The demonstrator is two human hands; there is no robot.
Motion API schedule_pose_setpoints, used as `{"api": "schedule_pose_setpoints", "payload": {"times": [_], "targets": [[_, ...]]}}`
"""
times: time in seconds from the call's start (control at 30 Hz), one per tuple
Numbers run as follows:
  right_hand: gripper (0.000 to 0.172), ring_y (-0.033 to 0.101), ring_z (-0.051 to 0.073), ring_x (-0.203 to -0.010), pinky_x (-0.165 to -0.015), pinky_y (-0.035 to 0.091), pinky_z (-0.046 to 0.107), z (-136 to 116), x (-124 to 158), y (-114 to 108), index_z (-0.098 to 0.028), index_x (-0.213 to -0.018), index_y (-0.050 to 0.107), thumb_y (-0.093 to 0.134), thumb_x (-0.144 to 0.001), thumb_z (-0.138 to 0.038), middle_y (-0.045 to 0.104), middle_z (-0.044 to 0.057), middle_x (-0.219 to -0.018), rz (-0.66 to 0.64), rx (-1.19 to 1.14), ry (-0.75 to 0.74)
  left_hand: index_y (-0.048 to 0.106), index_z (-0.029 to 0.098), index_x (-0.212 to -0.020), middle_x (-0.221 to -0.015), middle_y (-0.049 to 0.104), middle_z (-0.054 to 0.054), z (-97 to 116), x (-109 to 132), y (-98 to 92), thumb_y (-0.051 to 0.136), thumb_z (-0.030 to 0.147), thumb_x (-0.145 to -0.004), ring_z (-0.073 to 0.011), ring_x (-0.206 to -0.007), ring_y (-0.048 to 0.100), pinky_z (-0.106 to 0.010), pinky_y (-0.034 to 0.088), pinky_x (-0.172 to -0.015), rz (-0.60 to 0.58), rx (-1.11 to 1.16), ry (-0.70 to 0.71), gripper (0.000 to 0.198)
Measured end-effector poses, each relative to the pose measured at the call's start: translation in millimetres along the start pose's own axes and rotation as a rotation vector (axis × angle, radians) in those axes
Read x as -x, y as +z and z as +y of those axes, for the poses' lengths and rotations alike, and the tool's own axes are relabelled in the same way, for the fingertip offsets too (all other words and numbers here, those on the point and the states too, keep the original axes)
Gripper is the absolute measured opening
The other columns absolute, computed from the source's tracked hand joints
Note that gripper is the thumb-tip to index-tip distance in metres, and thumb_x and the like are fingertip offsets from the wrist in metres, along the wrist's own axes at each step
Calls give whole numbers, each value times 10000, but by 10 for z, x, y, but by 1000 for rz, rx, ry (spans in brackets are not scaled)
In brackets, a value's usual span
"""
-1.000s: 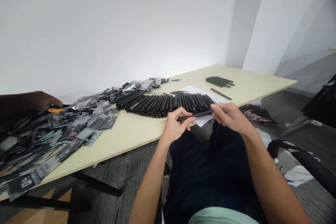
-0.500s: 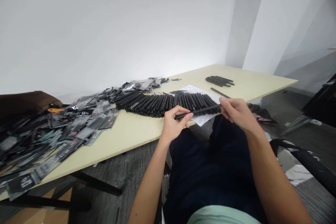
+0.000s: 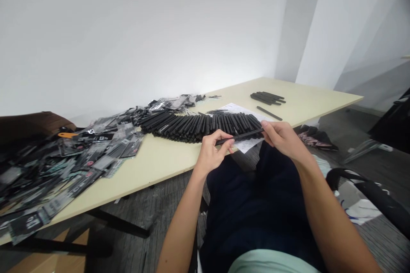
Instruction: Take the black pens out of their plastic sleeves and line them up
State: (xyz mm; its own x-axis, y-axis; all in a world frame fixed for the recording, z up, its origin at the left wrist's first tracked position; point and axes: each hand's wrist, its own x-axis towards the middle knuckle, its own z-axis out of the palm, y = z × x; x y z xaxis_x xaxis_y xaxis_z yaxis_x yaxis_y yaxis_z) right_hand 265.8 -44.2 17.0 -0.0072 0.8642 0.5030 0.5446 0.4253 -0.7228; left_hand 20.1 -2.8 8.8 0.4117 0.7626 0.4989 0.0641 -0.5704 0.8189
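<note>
The slim black stick [image 3: 239, 137] lies crosswise between both hands, its right end slightly higher. The left hand [image 3: 212, 152] pinches it near one end between thumb and fingertips, and the right hand [image 3: 281, 137] pinches it near the other end, so each grip is pressed closed on the stick. Just beyond the grip, a long curved row of similar black sticks [image 3: 198, 128] lies on the pale table [image 3: 166, 168], partly over a white printed sheet [image 3: 238, 108]. Farther right of the grip are a small bunch of black sticks [image 3: 267, 98] and a single black stick [image 3: 269, 113]. Well left of the grip spreads a heap of black plastic packets [image 3: 75, 158], with an orange-handled item [image 3: 68, 135] among them; whether the packets hold anything is too small to tell. Below the grip are the person's dark trousers [image 3: 256, 209], and a black chair armrest [image 3: 361, 187] curves at lower right.
</note>
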Motion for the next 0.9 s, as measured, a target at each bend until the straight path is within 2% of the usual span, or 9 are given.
{"api": "schedule_pose_setpoints", "payload": {"times": [0.13, 0.27, 0.43, 0.57, 0.7, 0.8, 0.9], "targets": [[701, 380, 130, -445, -517, 324, 318, 5, -4, 39, -237, -486, 341, 355, -1043, -663, 400, 2, -445, -5, 40, 93, 700, 153, -964, -764, 724, -49, -15, 25, -22, 694, 337, -949, -179, -666, 731, -268, 585, -646, 5, -107, 51, 185], [717, 396, 140, -421, -491, 327, 323, 37, 7, 44, -244, -467, 368, 358, -1019, -700, 454, 27, -430, -34, 85, 207, 723, 158, -969, -768, 748, -58, -24, 30, -19, 685, 334, -955, -192, -694, 742, -284, 604, -682, -3, -191, 125, 180], [700, 426, 149, -439, -496, 318, 320, -36, 24, 85, -241, -515, 379, 310, -1022, -717, 477, 26, -449, -67, 87, 121, 737, 160, -1001, -779, 792, -71, -1, 24, 16, 732, 371, -926, -232, -749, 794, -310, 647, -705, -59, -102, 35, 224], [681, 451, 169, -475, -529, 308, 336, -113, 13, 182, -248, -532, 352, 289, -1033, -705, 481, 36, -458, 19, 154, 77, 728, 149, -955, -820, 801, -88, 11, 25, 35, 790, 388, -878, -254, -763, 809, -334, 670, -739, -35, -10, -31, 259], [684, 470, 187, -488, -562, 321, 355, -114, -6, 261, -259, -513, 354, 264, -1045, -679, 502, 56, -458, 52, 183, 50, 726, 143, -939, -842, 797, -100, -8, 34, 23, 808, 421, -855, -264, -740, 808, -332, 679, -695, -27, 75, -88, 302], [683, 488, 188, -482, -565, 347, 356, -84, -5, 290, -260, -499, 383, 286, -1048, -653, 519, 63, -460, -16, 143, 109, 739, 146, -947, -880, 804, -106, -14, 43, -14, 800, 421, -862, -274, -768, 811, -333, 681, -695, -36, 61, -90, 294], [678, 459, 162, -442, -525, 348, 339, -63, 18, 291, -252, -497, 391, 339, -1040, -656, 494, 43, -441, -72, 17, 217, 757, 155, -968, -876, 812, -99, 7, 47, -49, 782, 393, -883, -274, -804, 812, -321, 671, -697, -49, -32, -25, 254]]}}
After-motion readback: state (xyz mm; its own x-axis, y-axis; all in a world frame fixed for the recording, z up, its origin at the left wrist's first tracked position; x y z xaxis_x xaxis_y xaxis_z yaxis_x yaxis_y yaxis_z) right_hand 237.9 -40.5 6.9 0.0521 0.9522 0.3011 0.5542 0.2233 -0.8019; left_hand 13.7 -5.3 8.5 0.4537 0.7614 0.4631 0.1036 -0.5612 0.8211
